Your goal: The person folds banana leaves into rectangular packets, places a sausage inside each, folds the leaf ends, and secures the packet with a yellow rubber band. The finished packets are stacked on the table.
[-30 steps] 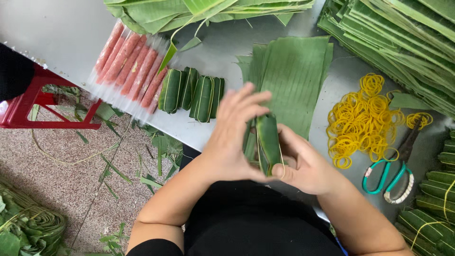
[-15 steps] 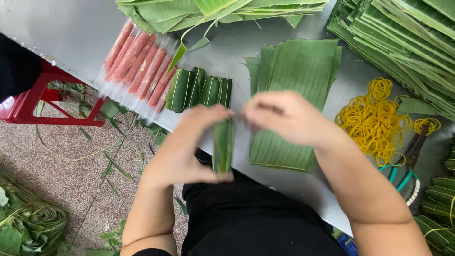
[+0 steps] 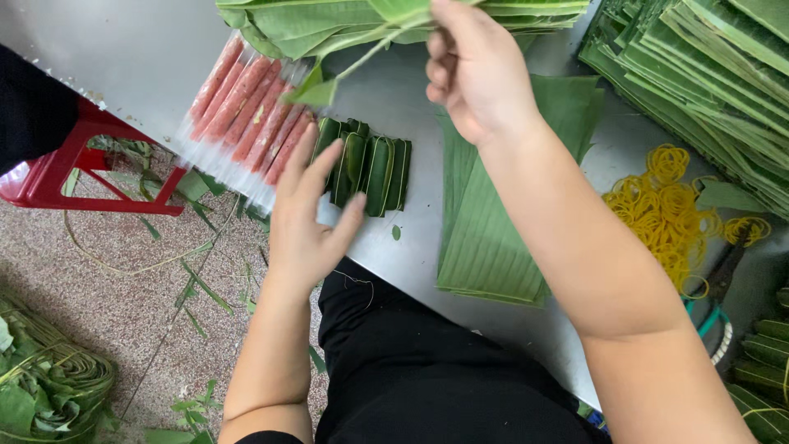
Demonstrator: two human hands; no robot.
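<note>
Even, diffuse daylight; no hard shadows. The metal table (image 3: 123, 57) shows a soft pale sheen toward 10 o'clock. A faint shadow lies under the left hand (image 3: 308, 218), near centre. The right hand (image 3: 477, 70) at 12 o'clock is slightly motion-blurred. Focus is otherwise sharp; yellow rubber bands (image 3: 666, 210) at 3 o'clock are vivid. Mild wide-angle stretching at the edges.

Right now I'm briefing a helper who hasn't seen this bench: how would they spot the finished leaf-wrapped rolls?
Start at the grey metal table and find the row of pink sausages in clear wrap. Just right of them, by the left hand, lies a short row of leaf-wrapped rolls. Unlike the flat leaf stack, they are small, dark green, banded bundles.
</note>
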